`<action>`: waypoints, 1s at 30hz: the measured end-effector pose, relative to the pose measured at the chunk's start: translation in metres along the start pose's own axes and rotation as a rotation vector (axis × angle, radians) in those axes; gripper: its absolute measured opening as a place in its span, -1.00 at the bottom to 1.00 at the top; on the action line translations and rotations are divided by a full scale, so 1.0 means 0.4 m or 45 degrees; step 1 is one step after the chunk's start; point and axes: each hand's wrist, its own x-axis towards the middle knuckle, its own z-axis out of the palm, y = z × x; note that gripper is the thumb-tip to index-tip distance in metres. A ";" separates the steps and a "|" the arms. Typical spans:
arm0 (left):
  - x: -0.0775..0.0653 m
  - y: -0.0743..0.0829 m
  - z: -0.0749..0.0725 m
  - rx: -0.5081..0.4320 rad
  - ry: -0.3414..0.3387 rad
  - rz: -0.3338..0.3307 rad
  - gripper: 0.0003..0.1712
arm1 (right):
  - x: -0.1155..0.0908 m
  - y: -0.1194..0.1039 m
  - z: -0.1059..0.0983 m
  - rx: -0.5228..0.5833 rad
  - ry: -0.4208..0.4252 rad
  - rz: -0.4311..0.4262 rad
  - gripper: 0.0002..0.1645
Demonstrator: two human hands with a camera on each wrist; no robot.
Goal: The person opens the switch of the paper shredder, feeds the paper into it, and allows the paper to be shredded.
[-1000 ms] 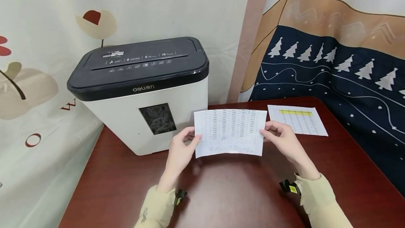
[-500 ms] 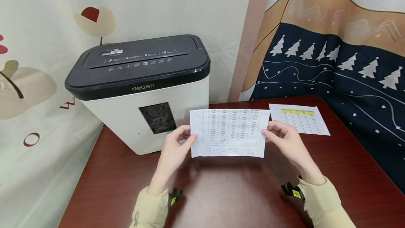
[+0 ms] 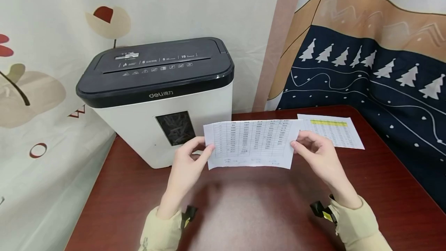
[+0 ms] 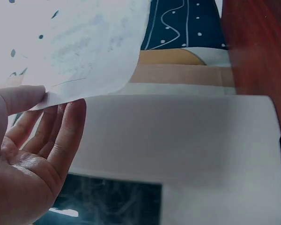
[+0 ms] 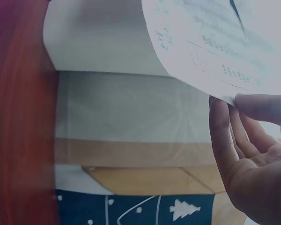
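Note:
A sheet of paper (image 3: 251, 144) printed with a table, with handwriting along its lower part, is held up over the table between both hands. My left hand (image 3: 188, 164) pinches its left edge, thumb in front and fingers behind. At the opposite edge, my right hand (image 3: 317, 156) pinches the sheet the same way. Each wrist view shows the paper's edge caught between thumb and fingers, the left hand (image 4: 42, 140) and the right hand (image 5: 253, 150). Behind the left hand stands a paper shredder (image 3: 195, 100) with a black top, a feed slot and a window.
A second printed sheet (image 3: 348, 136) with a yellow highlighted band lies at the back right of the dark red table (image 3: 258, 212). Patterned curtains (image 3: 251, 30) hang behind the shredder and along the right side.
The left hand has shifted left and the sheet's left edge with it, closer to the front of the shredder. The sheet tilts slightly. The right hand has moved a little to the right.

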 end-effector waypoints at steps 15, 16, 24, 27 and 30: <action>-0.012 0.099 -0.136 0.153 0.261 0.448 -0.84 | 0.061 -0.150 0.037 0.128 0.091 -0.351 -0.78; -0.010 0.110 -0.149 0.160 0.267 0.448 -0.83 | 0.067 -0.164 0.037 0.138 0.094 -0.371 -0.77; 0.016 0.213 -0.257 0.130 0.331 0.546 -0.85 | 0.127 -0.300 0.029 0.177 0.131 -0.505 -0.75; 0.024 0.243 -0.288 0.127 0.364 0.579 -0.82 | 0.153 -0.342 0.027 0.201 0.143 -0.545 -0.75; 0.033 0.262 -0.311 0.129 0.408 0.605 -0.81 | 0.175 -0.374 0.027 0.247 0.157 -0.594 -0.75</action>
